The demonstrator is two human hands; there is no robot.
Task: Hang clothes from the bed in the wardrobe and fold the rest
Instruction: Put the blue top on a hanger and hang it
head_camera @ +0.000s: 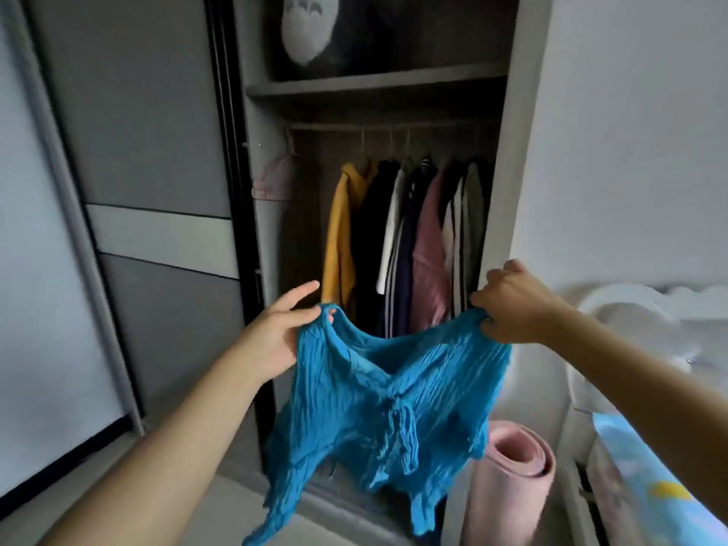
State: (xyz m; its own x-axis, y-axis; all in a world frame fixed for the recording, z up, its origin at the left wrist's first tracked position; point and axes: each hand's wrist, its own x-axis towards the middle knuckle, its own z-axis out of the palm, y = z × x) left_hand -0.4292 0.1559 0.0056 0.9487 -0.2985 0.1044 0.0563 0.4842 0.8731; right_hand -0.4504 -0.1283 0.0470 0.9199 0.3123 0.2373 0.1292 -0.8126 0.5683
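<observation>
A crinkled blue top (378, 407) hangs spread in the air in front of the open wardrobe (378, 84). My left hand (281, 333) pinches its left shoulder between thumb and fingers, the fingers fairly straight. My right hand (512, 305) grips the right shoulder in curled fingers. Behind the top, several garments (409, 238) hang on the rail (394, 126): yellow, black, white, striped navy, pink. A pink hanger (272, 183) hangs at the rail's left end. The bed (650, 486) with a light blue sheet lies at the lower right.
A grey sliding door (149, 191) stands to the left of the opening. A rolled pink mat (512, 478) stands on the floor between wardrobe and bed. A grey and white plush (311, 25) sits on the upper shelf. A white wall is at the right.
</observation>
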